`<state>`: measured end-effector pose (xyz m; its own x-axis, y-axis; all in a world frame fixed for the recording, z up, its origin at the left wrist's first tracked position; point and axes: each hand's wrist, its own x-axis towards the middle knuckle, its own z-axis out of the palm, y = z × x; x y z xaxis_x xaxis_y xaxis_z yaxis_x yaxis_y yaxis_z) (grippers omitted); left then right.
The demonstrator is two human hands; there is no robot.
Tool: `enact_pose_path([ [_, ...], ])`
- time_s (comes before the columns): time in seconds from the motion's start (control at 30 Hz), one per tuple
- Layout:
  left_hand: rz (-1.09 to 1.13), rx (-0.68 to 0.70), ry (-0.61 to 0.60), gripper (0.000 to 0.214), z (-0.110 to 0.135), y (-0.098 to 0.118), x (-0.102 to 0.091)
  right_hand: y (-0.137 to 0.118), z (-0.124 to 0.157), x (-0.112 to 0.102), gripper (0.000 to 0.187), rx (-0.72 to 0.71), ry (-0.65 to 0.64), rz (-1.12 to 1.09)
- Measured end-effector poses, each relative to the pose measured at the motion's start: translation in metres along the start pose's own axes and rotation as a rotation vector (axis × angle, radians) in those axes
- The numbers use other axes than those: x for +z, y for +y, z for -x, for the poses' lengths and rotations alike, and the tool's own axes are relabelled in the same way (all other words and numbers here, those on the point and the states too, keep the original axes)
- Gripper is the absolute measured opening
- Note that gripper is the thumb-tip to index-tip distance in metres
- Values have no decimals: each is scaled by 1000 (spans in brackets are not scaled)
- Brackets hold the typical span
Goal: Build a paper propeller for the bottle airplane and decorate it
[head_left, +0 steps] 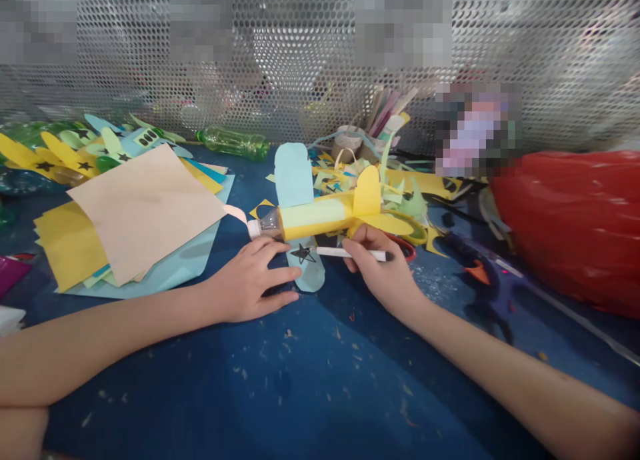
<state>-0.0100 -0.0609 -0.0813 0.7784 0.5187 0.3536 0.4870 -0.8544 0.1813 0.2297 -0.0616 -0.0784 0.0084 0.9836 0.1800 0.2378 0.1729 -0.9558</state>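
Observation:
A toy plane made from a plastic bottle [315, 217] wrapped in yellow paper lies on the blue table [310, 380], with light-blue paper wings and a yellow tail fin. A black star [303, 253] is drawn on the near wing. My left hand [253, 280] rests flat on the table, fingers stretched onto the edge of that wing. My right hand [377, 270] is closed around a white marker [350, 253] whose tip points at the star.
A stack of beige, yellow and light-blue paper sheets [140, 213] lies at the left. Finished paper planes [75, 153] and a green bottle [235, 142] sit at the back. Scissors [407, 237], a glue gun [480, 273] and a red bag [570, 220] are at the right, below a perforated metal wall.

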Motion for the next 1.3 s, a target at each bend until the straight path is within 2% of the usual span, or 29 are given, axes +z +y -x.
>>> enact_pose_path([
  [0.57, -4, 7, -2, 38, 0, 0, -1, -4, 0, 0, 30, 43, 55, 18],
  [0.93, 0, 2, 6, 37, 0, 0, 1, -5, 0, 0, 28, 36, 12, -1],
  [1.3, -4, 0, -4, 38, 0, 0, -1, -4, 0, 0, 30, 32, 45, 31],
])
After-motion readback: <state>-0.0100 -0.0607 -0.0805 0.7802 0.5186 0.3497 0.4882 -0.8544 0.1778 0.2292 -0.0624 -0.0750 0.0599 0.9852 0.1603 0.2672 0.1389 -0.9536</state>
